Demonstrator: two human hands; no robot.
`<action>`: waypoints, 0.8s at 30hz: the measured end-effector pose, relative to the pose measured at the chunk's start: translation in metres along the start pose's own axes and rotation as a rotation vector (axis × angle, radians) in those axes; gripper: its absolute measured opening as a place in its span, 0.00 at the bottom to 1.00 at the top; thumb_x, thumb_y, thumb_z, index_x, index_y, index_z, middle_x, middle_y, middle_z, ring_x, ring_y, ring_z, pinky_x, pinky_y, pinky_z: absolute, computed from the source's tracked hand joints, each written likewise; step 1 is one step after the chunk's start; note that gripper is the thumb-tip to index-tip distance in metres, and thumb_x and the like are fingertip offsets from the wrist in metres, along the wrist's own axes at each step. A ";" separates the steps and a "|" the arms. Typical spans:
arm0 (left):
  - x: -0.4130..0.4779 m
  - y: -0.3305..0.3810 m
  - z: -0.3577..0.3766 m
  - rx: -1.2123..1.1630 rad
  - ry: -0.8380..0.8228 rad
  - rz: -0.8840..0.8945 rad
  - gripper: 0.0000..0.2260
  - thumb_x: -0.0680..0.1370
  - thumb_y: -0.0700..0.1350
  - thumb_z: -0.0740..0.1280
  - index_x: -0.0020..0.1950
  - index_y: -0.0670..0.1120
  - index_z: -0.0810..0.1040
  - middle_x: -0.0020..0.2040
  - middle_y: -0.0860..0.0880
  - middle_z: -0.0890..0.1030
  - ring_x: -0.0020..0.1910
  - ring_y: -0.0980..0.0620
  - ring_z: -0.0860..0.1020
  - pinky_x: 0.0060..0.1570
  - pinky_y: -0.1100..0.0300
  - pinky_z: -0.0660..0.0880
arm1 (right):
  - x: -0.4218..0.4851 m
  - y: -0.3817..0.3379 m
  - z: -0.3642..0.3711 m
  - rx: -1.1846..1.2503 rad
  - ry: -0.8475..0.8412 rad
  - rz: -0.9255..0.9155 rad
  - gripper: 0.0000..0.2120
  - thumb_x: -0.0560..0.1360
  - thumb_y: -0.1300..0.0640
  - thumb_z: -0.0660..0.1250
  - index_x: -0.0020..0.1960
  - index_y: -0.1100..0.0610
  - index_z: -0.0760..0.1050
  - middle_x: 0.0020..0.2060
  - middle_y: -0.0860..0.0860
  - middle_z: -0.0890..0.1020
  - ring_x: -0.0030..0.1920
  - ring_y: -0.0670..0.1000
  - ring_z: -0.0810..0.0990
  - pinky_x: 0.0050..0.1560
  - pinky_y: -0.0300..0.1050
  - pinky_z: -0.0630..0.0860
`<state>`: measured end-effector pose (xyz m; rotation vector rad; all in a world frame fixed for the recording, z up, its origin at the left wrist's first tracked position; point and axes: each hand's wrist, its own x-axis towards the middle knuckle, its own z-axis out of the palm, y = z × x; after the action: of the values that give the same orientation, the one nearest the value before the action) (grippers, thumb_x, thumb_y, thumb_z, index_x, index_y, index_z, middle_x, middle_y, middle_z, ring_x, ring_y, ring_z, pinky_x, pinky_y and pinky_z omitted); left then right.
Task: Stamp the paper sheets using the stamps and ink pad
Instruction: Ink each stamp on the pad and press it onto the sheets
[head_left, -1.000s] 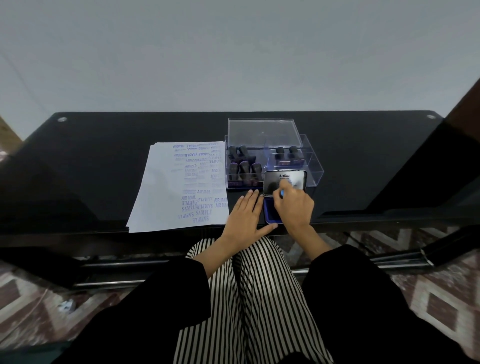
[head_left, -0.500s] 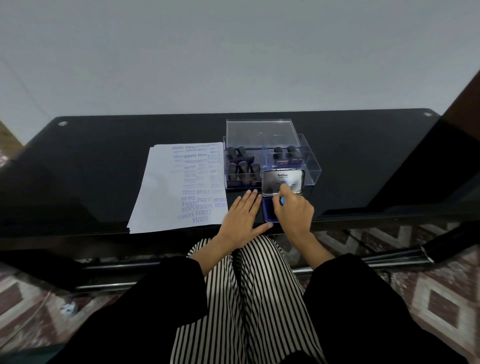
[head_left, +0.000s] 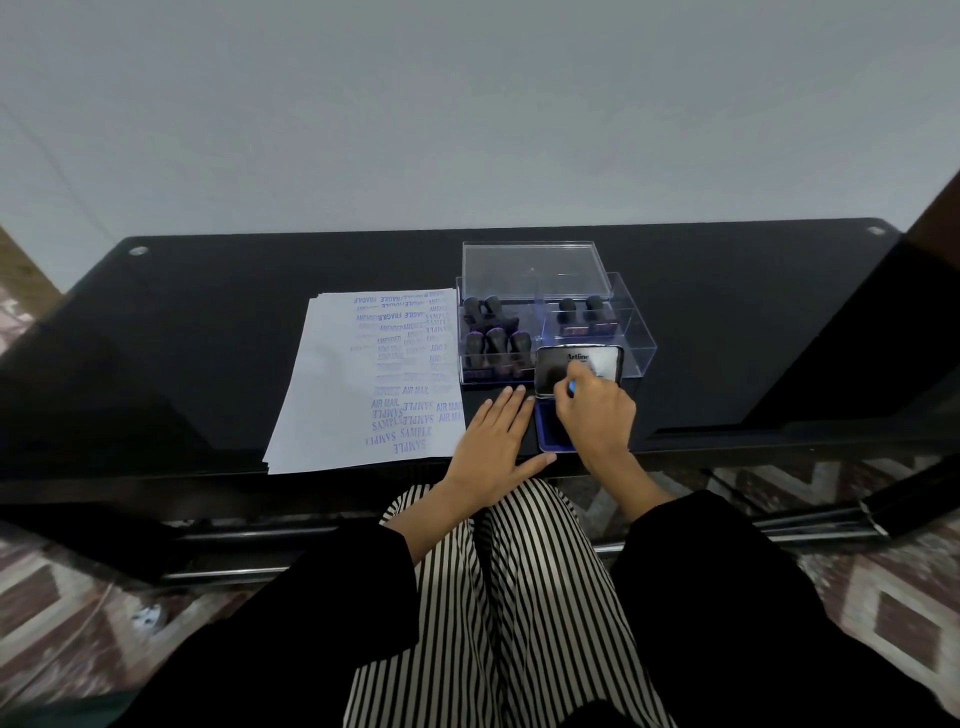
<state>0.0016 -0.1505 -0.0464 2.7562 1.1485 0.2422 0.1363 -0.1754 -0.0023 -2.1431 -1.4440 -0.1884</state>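
Note:
A stack of white paper sheets (head_left: 363, 384) covered in blue stamp marks lies on the black glass table (head_left: 208, 322). To its right a clear plastic box (head_left: 636, 332) holds several black-handled stamps (head_left: 496, 343). In front of the box sits the open ink pad (head_left: 550, 431), its blue pad showing and its shiny lid (head_left: 556, 369) raised. My right hand (head_left: 597, 415) is curled over the pad and grips a small stamp; only a blue bit (head_left: 572, 387) shows. My left hand (head_left: 493, 447) rests flat on the table between paper and pad, fingers straight.
The box's clear lid (head_left: 535, 270) stands propped behind it. The table's near edge (head_left: 363, 483) runs just in front of both hands, above my striped lap. A dark panel (head_left: 883, 322) rises at the right. A plain wall is behind the table.
Almost nothing differs. My right hand stays curled over the ink pad, shifting slightly, and my left hand stays flat beside it.

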 end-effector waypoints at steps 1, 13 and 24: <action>0.000 0.000 0.000 -0.001 0.000 0.000 0.44 0.68 0.69 0.35 0.77 0.44 0.47 0.78 0.47 0.48 0.77 0.52 0.43 0.71 0.59 0.36 | -0.001 0.000 0.000 0.013 0.018 -0.003 0.06 0.75 0.60 0.64 0.44 0.63 0.76 0.29 0.60 0.79 0.32 0.60 0.79 0.31 0.45 0.67; 0.000 0.000 0.001 -0.001 0.011 0.006 0.42 0.71 0.69 0.39 0.77 0.45 0.47 0.78 0.47 0.47 0.77 0.52 0.44 0.70 0.60 0.35 | -0.022 0.008 0.004 -0.012 0.179 -0.109 0.10 0.71 0.60 0.65 0.32 0.58 0.69 0.18 0.50 0.69 0.18 0.46 0.62 0.20 0.35 0.55; 0.000 0.000 0.000 0.002 -0.011 -0.001 0.39 0.75 0.68 0.44 0.77 0.44 0.46 0.78 0.47 0.47 0.77 0.52 0.43 0.71 0.59 0.36 | 0.000 -0.001 -0.003 -0.053 -0.068 0.054 0.09 0.77 0.57 0.60 0.48 0.61 0.75 0.35 0.60 0.81 0.38 0.60 0.79 0.34 0.45 0.65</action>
<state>0.0016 -0.1507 -0.0462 2.7556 1.1479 0.2262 0.1358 -0.1771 0.0008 -2.2488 -1.4317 -0.1366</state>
